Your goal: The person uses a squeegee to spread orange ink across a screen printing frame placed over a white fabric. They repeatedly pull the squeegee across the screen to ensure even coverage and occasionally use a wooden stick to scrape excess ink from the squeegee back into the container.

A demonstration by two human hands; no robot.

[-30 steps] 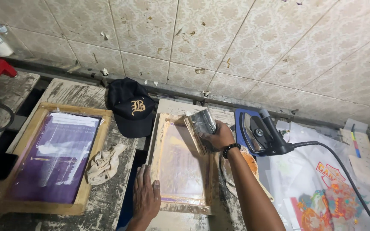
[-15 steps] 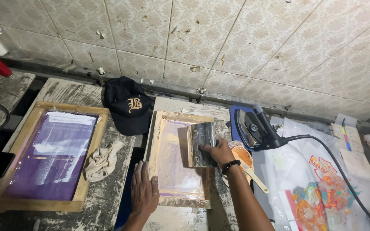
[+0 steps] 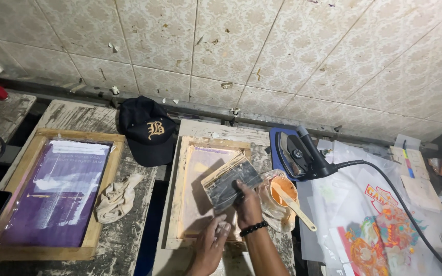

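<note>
We see our right hand (image 3: 249, 207) gripping a squeegee (image 3: 229, 181) tilted over the small wooden screen frame (image 3: 177, 204) on the table (image 3: 129, 245), while our left hand (image 3: 212, 244), open, presses the frame's near edge, hiding it.

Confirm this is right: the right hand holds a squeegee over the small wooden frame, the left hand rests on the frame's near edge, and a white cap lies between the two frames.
One detail is wrong: the cap is black, not white, as the head view shows. The rest stands: the right hand holds the squeegee over the small wooden frame, the left hand rests on its near edge, and the cap lies between it and the large frame.
</note>
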